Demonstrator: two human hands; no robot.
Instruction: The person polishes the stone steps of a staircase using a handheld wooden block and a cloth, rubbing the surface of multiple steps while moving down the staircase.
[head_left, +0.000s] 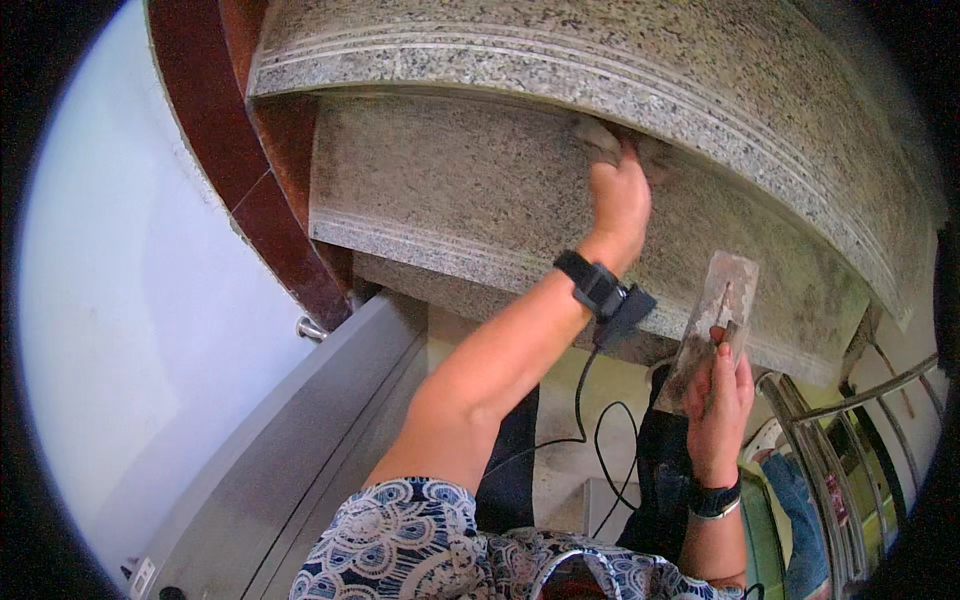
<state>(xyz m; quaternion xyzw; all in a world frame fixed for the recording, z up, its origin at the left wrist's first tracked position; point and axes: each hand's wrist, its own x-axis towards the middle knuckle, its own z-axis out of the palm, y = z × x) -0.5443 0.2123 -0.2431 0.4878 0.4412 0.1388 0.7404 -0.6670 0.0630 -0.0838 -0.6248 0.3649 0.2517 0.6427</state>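
Observation:
My left hand (621, 196) reaches under the overhanging front edge of the upper granite stair tread (480, 64). Its fingers are closed around a small greyish-white lump (598, 139), too blurred to name, held against the stair's back face. Below that hand spreads the lower granite tread (427, 176), with pale grooved lines along its front. In my right hand (720, 420) is a flat plastering trowel (731, 274), gripped by its handle on the near side. Its metal blade is smeared with pale, dried material and tilts upward over the lower tread's front edge.
Dark red skirting tiles (259, 191) border the white wall (97, 300) on the left. A grey panel (300, 420) stands below them. Curved metal railings (814, 450) rise at the right. A thin black cable (581, 409) hangs from a dark device near my left wrist.

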